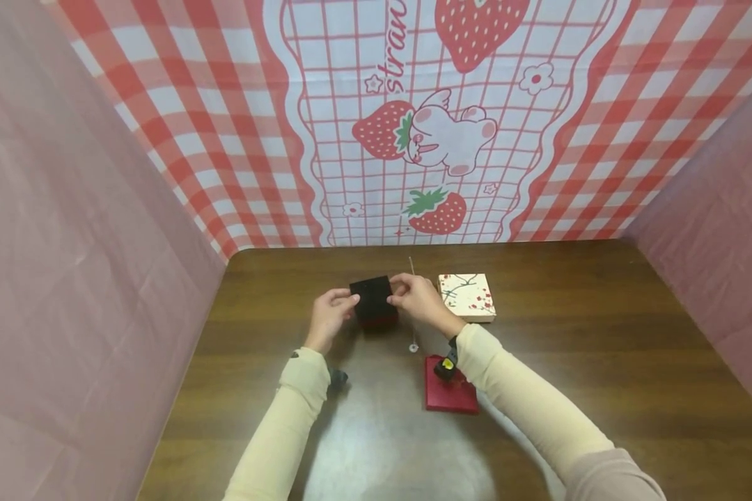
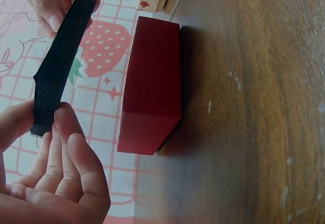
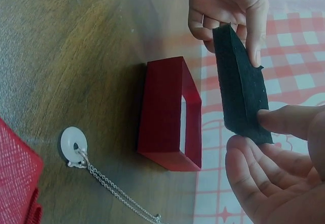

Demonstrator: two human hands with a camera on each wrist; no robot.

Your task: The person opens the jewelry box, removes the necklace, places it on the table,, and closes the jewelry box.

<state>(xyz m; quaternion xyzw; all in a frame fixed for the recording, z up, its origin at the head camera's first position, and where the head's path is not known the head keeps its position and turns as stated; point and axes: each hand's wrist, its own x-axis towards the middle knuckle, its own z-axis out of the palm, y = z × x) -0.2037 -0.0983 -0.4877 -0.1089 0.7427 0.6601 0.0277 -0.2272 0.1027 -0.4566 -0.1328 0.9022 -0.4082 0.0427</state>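
Both hands hold a black foam insert (image 1: pixel 372 296) by opposite edges, above an open red box (image 3: pixel 160 102). My left hand (image 1: pixel 331 316) pinches one edge between thumb and fingers, while the thumb and fingers of my right hand (image 1: pixel 416 298) grip the other. In the right wrist view the insert is a thick, dark slab, tilted and apart from the box. A pale lining shows inside the box there. Beside the box lies a silver chain necklace (image 3: pixel 119 192) with a white ring pendant (image 3: pixel 68 141), partly beneath my right hand in the head view.
A flat red textured box lid or case (image 1: pixel 448 400) lies under my right wrist, partly covered by it. Farther right and back is a cream box (image 1: pixel 466 296) printed with red blossoms and branches. Behind the wooden table (image 1: pixel 570 334) hangs a strawberry-patterned cloth (image 1: pixel 276 174).
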